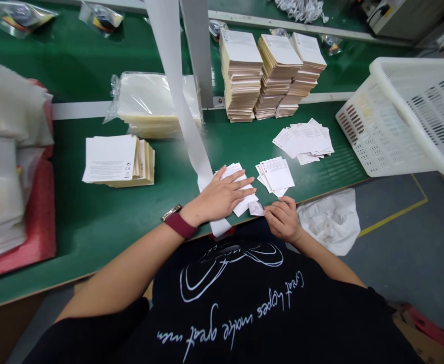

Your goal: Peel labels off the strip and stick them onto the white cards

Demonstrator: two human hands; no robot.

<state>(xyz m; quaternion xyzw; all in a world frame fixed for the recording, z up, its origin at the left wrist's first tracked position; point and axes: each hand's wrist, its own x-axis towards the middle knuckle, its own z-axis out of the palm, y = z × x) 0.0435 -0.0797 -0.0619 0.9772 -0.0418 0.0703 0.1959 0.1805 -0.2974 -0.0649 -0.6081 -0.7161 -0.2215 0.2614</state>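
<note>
A bare left hand point(227, 196), fingers spread apart, lies flat over a loose spread of white printed paper cards point(240, 208) near the front edge of a green-topped workbench point(123, 215), as I follow from a distance through the head camera. I read the flattened hand as a weight that keeps the cards from sliding; I see nothing clasped in it. At its 4 o'clock, the bare right hand point(283, 218) has thumb and fingertips together on the near-right edge of a small, pale, filmy square slip point(256, 209); holding only that edge, I judge, leaves its face uncovered. Whether the slip touches the cards or hovers over them, I cannot tell. A long, flat white strip point(186, 119) runs from 11 o'clock beneath the left wrist. Toward 2 o'clock sit a small pile of white square cards point(278, 173) and, beyond, a fanned heap of white printed cards point(303, 140), placed, I reckon, for a short reach; tall cream-and-white card stacks point(242, 76) stand at 1 o'clock, seemingly set back to spare the front
</note>
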